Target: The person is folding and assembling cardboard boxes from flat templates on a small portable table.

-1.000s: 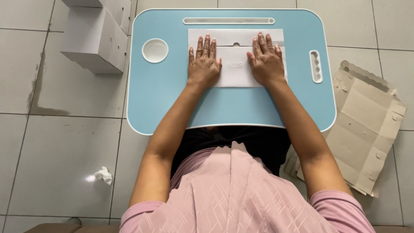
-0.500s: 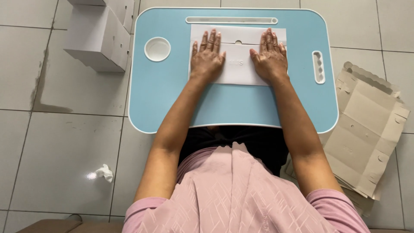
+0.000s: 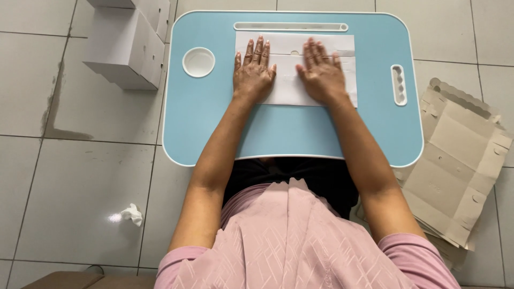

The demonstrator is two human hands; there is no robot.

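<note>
A flat white cardboard sheet [image 3: 289, 51] lies on the far half of a light blue lap table [image 3: 214, 128]. My left hand [image 3: 252, 72] rests palm down on the sheet's left part, fingers spread. Beside it, my right hand [image 3: 321, 75] presses flat on the sheet's right part, fingers apart as well. Neither hand grips anything. The sheet's middle shows between the two hands, with a small notch near its top fold.
The table has a round white cup recess [image 3: 198, 62] at the left, a long slot [image 3: 290, 26] along the far edge and a handle cutout [image 3: 398, 84] at the right. White folded boxes [image 3: 126, 53] stand on the tiled floor at left. Flat unfolded cardboard blanks [image 3: 460, 155] lie at right. A crumpled tissue [image 3: 131, 214] lies at lower left.
Both hands have slid inward on the sheet, closer together, still flat on it.
</note>
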